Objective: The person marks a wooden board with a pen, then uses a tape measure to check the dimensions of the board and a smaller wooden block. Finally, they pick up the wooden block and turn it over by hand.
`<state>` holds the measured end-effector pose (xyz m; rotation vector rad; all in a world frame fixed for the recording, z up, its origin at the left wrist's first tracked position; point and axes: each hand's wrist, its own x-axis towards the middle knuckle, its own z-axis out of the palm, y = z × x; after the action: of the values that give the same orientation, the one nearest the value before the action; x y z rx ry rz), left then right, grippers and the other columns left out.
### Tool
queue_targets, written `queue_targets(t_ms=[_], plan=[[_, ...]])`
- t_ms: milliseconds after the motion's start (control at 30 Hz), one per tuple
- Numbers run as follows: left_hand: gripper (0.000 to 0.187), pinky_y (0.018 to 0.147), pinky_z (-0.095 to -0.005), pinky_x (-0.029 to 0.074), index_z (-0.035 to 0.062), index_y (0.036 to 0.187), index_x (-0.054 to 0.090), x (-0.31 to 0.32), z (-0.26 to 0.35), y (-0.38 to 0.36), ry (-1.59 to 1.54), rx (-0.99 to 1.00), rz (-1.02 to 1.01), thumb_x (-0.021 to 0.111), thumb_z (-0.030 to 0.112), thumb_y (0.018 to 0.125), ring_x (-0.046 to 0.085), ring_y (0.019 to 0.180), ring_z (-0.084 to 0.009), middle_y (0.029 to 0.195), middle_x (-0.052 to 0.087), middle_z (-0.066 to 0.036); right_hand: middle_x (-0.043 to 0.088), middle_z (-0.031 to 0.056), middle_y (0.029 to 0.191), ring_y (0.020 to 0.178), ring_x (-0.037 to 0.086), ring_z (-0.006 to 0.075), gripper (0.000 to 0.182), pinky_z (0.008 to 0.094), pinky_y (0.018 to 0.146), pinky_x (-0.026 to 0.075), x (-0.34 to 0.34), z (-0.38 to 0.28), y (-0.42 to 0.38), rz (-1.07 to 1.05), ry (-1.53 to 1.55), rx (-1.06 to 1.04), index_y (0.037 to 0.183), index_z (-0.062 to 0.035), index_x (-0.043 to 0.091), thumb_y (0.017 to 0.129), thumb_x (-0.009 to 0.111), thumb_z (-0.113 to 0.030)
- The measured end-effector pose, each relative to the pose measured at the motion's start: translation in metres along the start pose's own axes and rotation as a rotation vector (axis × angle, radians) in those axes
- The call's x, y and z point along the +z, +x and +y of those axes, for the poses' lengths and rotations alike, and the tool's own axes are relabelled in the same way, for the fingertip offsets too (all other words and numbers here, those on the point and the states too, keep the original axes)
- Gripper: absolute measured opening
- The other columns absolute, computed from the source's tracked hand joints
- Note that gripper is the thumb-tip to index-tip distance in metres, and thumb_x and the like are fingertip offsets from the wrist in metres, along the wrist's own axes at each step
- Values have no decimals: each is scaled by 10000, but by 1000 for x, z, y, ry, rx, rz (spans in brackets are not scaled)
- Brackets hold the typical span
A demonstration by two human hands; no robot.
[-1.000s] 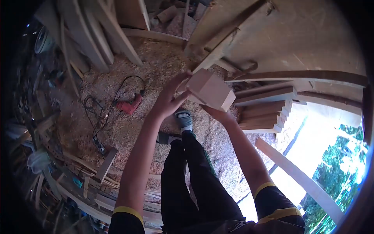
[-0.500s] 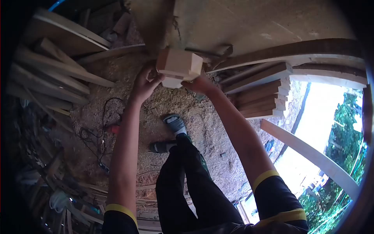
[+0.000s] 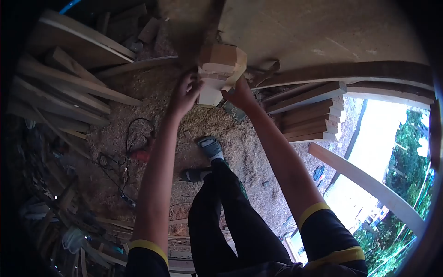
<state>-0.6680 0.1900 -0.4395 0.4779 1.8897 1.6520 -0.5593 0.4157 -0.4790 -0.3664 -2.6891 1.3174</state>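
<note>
A pale, many-sided wooden block (image 3: 218, 62) is held out in front of me at the top middle, its angled faces and a lower pale face showing. My left hand (image 3: 186, 93) is at its left side, with thumb and fingers bent against the edge. On the opposite side, my right hand (image 3: 239, 95) grips the block's lower right edge, its fingers partly hidden behind the wood. Both arms are stretched forward.
Stacked boards (image 3: 311, 115) lie to the right beside a long curved plank (image 3: 364, 182). Leaning planks (image 3: 74, 83) fill the left. A red power tool (image 3: 140, 154) with a black cord lies on ground covered in shavings (image 3: 230, 134).
The block and both hands have shifted slightly right in view. The block has tilted, so more of its lower pale face shows. The left fingers look a little looser.
</note>
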Motion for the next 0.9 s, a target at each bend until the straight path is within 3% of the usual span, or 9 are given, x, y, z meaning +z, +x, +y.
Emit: queue_targets(t_ms=[67,167,233,333,467,533,667,700,900], plan=[[549,1099,-430,524,43,1531,508,9,-2,-37,-10,-77,216,649,337,1089,623,1321,-301,1432,608,-186,561,282,1405,1248,585,490,935,510,1050,522,0,-13,-20,77,-72,12,1560,-26,352,771,844,-123],[515,1127,-421,495,22,1532,513,2,-5,-132,-124,-231,345,593,317,1118,616,1340,-299,1459,606,-192,572,256,1380,1207,615,432,891,490,1031,528,6,-42,-71,181,-263,51,1574,-30,381,819,832,-169],[470,1145,-404,474,17,1488,547,-2,-19,-219,-222,-333,463,569,322,1131,603,1358,-279,1450,615,-162,610,225,1330,1182,638,382,809,472,1025,532,23,-60,-117,43,-89,290,1532,-26,445,838,828,-192],[404,1135,-375,471,26,1423,591,-10,-30,-363,-379,-410,750,572,301,1127,618,1324,-246,1394,638,-115,674,184,1232,1163,664,336,588,449,1006,549,46,-124,-163,-231,-90,127,1389,-35,600,857,817,-158],[336,1030,-356,513,17,1346,648,-21,-4,-548,-101,-454,1191,508,230,1127,660,1183,-216,1344,668,-112,683,165,1272,1171,690,329,458,426,1000,562,98,-237,-204,-655,64,-41,1339,-60,640,901,761,-119],[297,1037,-357,501,-9,1318,653,-25,47,-611,-87,-470,1470,513,168,1126,655,1149,-227,1250,690,-128,686,166,1271,1174,691,325,426,418,1001,560,135,-291,-223,-851,71,-115,1322,-54,648,913,747,-121],[276,1040,-389,500,-14,1239,675,19,118,-711,50,-511,1944,530,184,1111,653,1183,-259,1245,701,-142,697,175,1245,1170,698,314,356,387,999,552,189,-421,-276,-1199,5,-306,1279,-29,662,942,717,-131],[274,1041,-394,501,-16,1209,679,39,126,-733,121,-535,2019,535,195,1109,654,1188,-273,1253,699,-149,704,175,1212,1148,705,306,333,380,993,545,208,-425,-298,-1197,68,-510,1271,-16,664,955,702,-113],[179,1059,-477,505,-40,1118,676,159,173,-812,96,-659,2473,583,101,1059,646,1221,-372,1276,678,-212,725,169,1160,1130,710,310,242,391,999,539,238,-530,-441,-1573,95,-759,1205,0,687,975,679,-73]])
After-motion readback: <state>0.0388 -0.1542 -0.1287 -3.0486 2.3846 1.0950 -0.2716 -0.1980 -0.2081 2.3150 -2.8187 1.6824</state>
